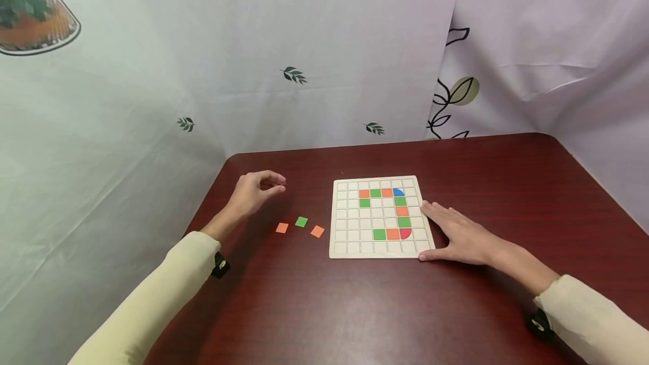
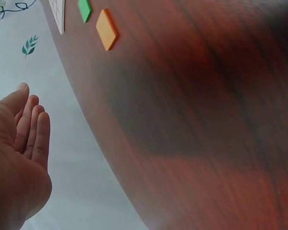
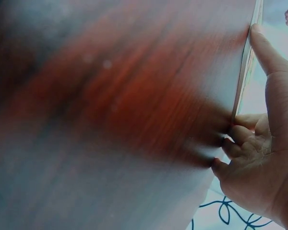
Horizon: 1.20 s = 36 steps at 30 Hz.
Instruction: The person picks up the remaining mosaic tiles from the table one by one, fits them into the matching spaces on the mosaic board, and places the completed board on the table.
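A square wooden grid board (image 1: pixel 352 223) lies flat on the table. Several orange and green square tiles sit in its cells, with a blue rounded piece (image 1: pixel 398 192) at the upper right of the pattern and a red rounded piece (image 1: pixel 405 234) at the lower right. My right hand (image 1: pixel 462 236) touches the board's right edge, thumb and fingers spread apart. Raised left of the board, my left hand (image 1: pixel 257 191) has loosely bent fingers and nothing visible between them. Below it lie a loose orange tile (image 1: pixel 281 228), a green tile (image 1: pixel 301 222) and another orange tile (image 1: pixel 317 231).
The dark red wooden table (image 1: pixel 304 308) has rounded far corners. Behind it and along its sides hangs a pale cloth (image 1: pixel 324 44) printed with leaves and plants. A dark device (image 1: pixel 220 265) is strapped at the left wrist, another (image 1: pixel 539 321) at the right.
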Motion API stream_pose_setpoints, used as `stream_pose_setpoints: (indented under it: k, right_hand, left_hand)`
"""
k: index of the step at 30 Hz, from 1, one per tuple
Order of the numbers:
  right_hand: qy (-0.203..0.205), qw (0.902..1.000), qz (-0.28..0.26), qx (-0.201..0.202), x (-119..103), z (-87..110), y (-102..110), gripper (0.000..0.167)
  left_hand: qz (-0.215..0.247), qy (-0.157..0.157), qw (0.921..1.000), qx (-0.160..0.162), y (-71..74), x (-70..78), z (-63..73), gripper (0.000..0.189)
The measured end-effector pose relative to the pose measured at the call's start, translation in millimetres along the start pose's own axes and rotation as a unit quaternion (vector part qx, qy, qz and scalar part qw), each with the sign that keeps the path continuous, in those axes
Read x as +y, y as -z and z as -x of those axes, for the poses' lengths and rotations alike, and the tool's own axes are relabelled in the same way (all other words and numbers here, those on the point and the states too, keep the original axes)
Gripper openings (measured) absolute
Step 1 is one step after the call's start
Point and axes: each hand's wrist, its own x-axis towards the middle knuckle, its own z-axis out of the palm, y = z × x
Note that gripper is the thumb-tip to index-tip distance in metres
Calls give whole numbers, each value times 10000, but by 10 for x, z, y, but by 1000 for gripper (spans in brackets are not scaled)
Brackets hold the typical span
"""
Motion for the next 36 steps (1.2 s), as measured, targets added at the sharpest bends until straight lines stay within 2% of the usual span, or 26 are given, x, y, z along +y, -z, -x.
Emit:
stream_pose_setpoints:
  k: [7, 18, 25, 36]
  right_hand:
    - [-9, 10000, 39, -1, 2, -6, -2, 122]
    - [-46, 10000, 27, -1, -9, 5, 4, 122]
    - [-12, 10000, 8, -7, -11, 0, 0, 122]
    - [-55, 10000, -26, -22, 10, -2, 4, 124]
  left_hand:
    - [-53, 143, 9998, -122, -3, -65, 101, 19]
    - [-111, 53, 9993, -346, -43, -128, 245, 18]
    - [-150, 199, 9983, -529, -66, -154, 337, 16]
    - [-216, 208, 9966, -762, -108, -188, 447, 15]
